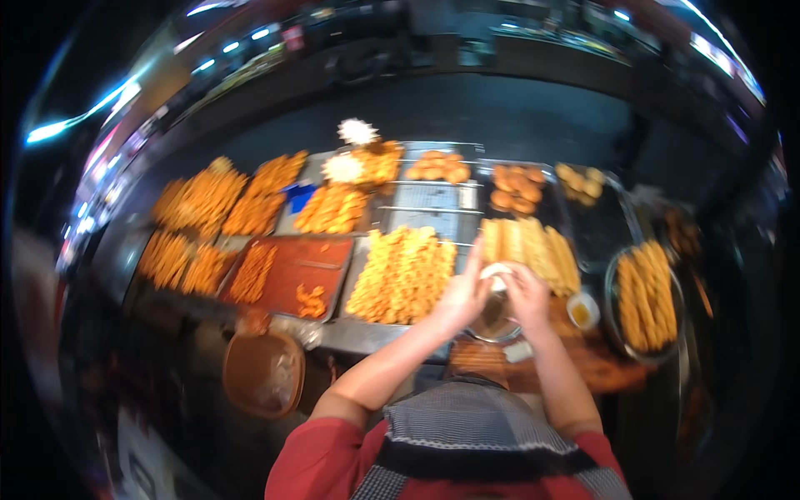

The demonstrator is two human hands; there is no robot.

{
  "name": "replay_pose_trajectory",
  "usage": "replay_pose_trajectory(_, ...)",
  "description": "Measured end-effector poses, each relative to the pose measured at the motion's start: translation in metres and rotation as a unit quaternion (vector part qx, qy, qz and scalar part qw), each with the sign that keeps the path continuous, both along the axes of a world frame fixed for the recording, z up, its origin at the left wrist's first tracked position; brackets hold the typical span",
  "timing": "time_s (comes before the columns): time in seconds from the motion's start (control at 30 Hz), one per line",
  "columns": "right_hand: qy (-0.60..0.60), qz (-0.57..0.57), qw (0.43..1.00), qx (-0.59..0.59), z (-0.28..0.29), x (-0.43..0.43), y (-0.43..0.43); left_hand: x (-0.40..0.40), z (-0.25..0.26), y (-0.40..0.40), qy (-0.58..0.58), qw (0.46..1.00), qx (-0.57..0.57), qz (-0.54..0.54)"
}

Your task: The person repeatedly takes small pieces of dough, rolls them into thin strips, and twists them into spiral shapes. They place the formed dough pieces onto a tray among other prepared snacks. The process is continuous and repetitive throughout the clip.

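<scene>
My left hand (470, 295) and my right hand (529, 299) meet at a small white piece (495, 270), too blurred to name exactly. Fingers of both hands press on its sides. Right beneath them is a round metal bowl (498, 330), its inside partly covered by the hands. Long yellow fried sticks (524, 245) lie in a row just beyond my fingers. To the right of my right hand stands a white cup (582, 311) with something yellow inside. A small whitish block (518, 352) rests near my right wrist, on a brown wooden board (600, 370).
An oval metal tray (667, 357) of fried sticks stands at right. Left of my forearm lies a heap of yellow fried pieces (400, 275), then a reddish tray (319, 257). Several skewer piles (203, 197) fill the far left. A brown basket (235, 381) hangs low in front.
</scene>
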State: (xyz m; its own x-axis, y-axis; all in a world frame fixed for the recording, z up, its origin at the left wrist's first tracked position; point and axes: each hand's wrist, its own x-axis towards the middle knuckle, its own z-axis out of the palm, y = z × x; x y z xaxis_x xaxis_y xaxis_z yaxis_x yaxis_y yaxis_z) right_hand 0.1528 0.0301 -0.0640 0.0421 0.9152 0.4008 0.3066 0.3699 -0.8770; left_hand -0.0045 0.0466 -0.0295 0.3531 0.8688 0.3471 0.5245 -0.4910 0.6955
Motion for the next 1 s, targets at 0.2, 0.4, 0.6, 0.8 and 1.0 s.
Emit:
replay_pose_trajectory(0.2, -0.180, -0.005, 0.973, 0.147, 0.015, -0.021, -0.008, -0.019, 0.004, -0.010, 0.000, 0.993, -0.097, -0.066)
replay_pose_trajectory(0.4, -0.171, -0.028, 0.980, 0.102, 0.036, -0.046, -0.011, -0.032, -0.014, -0.001, -0.027, 0.997, -0.072, -0.015)
replay_pose_trajectory(0.6, -0.136, -0.011, 0.990, 0.034, 0.016, -0.039, 0.003, -0.040, -0.004, -0.011, -0.162, 0.984, -0.056, -0.057)
replay_pose_trajectory(0.8, -0.238, 0.008, 0.963, 0.128, 0.022, -0.060, 0.000, -0.052, -0.008, -0.012, -0.117, 0.991, -0.068, -0.016)
replay_pose_trajectory(1.0, -0.169, 0.035, 0.981, 0.089, 0.017, -0.083, 0.001, -0.071, -0.022, -0.003, -0.089, 0.990, -0.110, 0.001)
